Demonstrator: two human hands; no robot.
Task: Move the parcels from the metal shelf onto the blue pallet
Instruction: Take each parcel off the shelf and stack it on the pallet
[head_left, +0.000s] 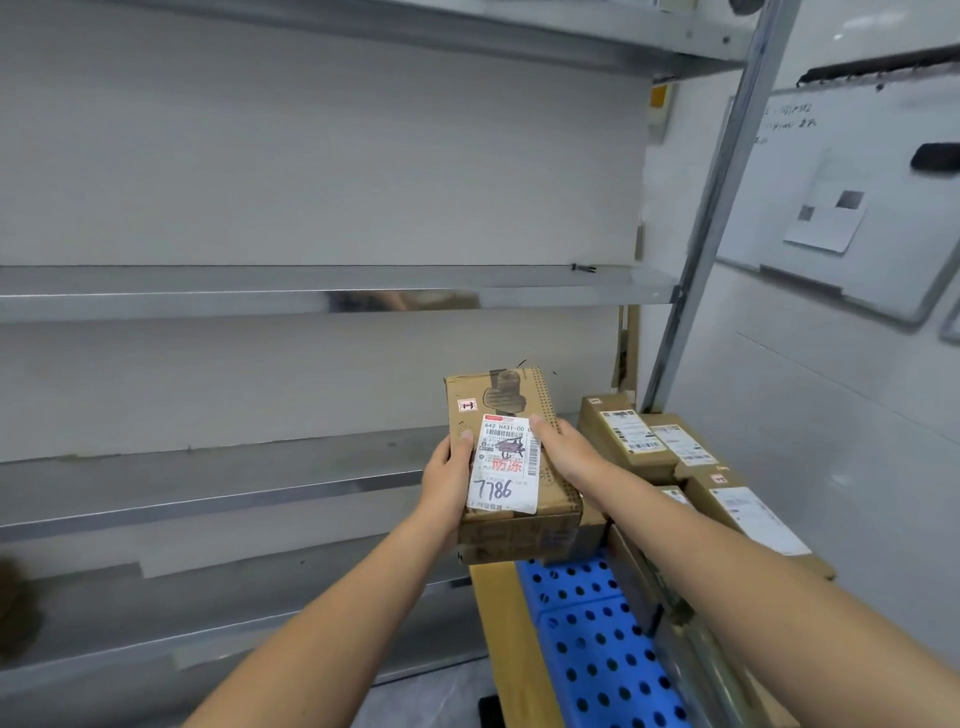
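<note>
Parcel (498, 395), centre: matt brown cardboard, creased, and the near face looks faintly shiny, I think with tape. Its label (504, 467) is white paper marked with ink. Metal shelf (208, 301), 9 o'clock: I log smooth grey sheet steel with a mirror-glossy front lip. Blue pallet (602, 649), 5 o'clock: moulded plastic, perforated, with a slight sheen. Boxes (623, 441), 3 o'clock: matt cardboard with paper labels. Whiteboard (857, 156), 2 o'clock: glossy with a metal frame.
</note>
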